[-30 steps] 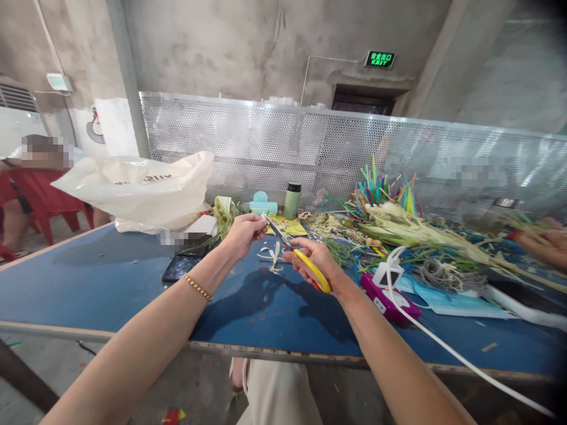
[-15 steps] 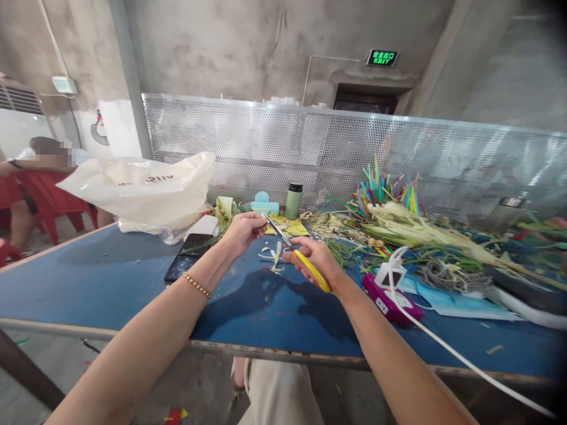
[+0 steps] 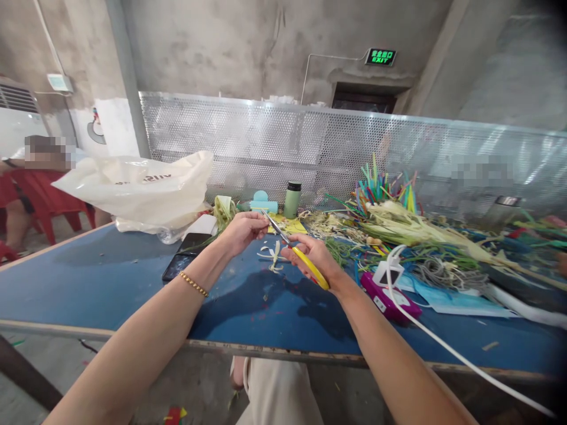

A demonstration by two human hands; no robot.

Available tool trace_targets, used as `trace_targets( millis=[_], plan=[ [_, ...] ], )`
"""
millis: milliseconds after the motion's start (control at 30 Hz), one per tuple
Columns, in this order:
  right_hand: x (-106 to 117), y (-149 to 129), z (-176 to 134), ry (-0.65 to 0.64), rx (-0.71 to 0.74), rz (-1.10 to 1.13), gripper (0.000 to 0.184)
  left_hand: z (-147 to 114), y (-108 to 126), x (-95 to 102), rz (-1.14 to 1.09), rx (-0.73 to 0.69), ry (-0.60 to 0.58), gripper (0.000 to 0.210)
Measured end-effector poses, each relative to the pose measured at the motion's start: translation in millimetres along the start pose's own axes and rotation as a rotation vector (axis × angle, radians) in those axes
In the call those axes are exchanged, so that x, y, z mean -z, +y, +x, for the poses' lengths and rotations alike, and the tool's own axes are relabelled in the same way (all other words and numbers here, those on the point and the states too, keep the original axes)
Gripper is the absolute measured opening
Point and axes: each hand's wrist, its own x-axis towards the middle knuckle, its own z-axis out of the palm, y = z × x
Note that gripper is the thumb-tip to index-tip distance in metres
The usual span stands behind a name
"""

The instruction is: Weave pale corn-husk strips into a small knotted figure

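Yellow-handled scissors are gripped in my right hand, their blades pointing up and left. The blade tips reach the fingertips of my left hand, which is closed in a pinch. Whatever lies between those fingers is too small to make out. Just below the blades, pale cut strips of husk lie on the blue table. Behind my hands is a yellow sheet with scraps on it. A dark phone lies to the left of my left wrist.
A large white plastic bag stands at the left. A green bottle stands at the back. On the right are corn husks, coloured stems, a purple power strip with a white cable, and a blue mask. A person sits far left.
The scissor blades sit slightly higher and their tips now reach past my left fingertips. Both hands have otherwise barely moved, and the view has shifted a little.
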Motion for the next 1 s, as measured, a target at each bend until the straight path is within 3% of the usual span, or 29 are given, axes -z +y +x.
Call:
trace_targets(
  millis=[467,633,733,833,900,1000],
  plan=[
    [-2.3,-0.9,-1.1,-0.009,-0.01,0.031,0.052,0.3,-0.9,1.5,-0.011,-0.007,-0.002,0.011],
    [2.2,-1.0,4.0,0.089,0.011,-0.049,0.052,0.9,0.2,1.6,-0.009,-0.02,0.001,0.012],
    [16.8,6.0,13.7,0.313,0.003,-0.288,0.048,0.6,0.9,1.8,0.035,0.0,0.035,0.014],
    [35.1,20.1,23.2,0.451,-0.104,-0.736,0.036,-1.3,0.4,-0.5,0.11,0.047,0.082,0.015],
    [43.8,29.8,26.2,0.388,-0.242,-0.948,0.037,-2.8,-0.9,-3.2,0.149,0.059,0.098,0.016],
    [47.6,37.2,25.9,0.273,-0.386,-1.094,0.037,-3.4,-3.8,-6.3,0.206,0.042,0.123,0.018]
  ],
)
